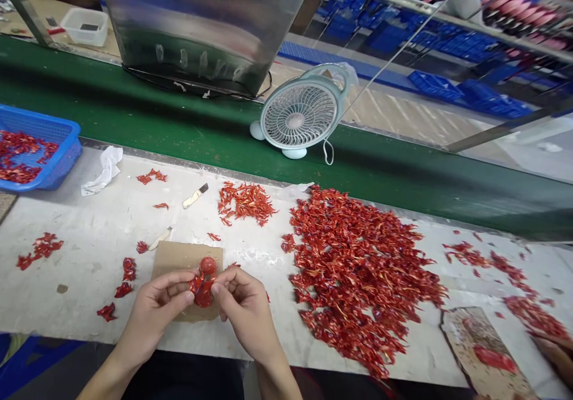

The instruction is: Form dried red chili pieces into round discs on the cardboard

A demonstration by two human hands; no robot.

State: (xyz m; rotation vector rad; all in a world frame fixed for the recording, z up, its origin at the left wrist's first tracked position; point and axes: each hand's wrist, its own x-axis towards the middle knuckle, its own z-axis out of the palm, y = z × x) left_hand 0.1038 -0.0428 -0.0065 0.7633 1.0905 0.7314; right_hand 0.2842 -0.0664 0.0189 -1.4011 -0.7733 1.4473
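A glossy red rounded bud (208, 265) sits on top of a crumpled cluster of shiny red petal-like pieces (204, 292), the two together pinched upright between the fingers of the left hand (154, 310) and the right hand (246, 319). Just beyond the left hand lie a few small crumpled red clumps (126, 274), while past the right hand spreads a broad, loose heap of thin, twisted red pieces flecked with yellow (353, 274).

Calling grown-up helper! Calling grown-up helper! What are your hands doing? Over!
Left hand, right hand both pinching red crinkled bunch. Brown cardboard sheet beneath. Utility knife lying beyond.
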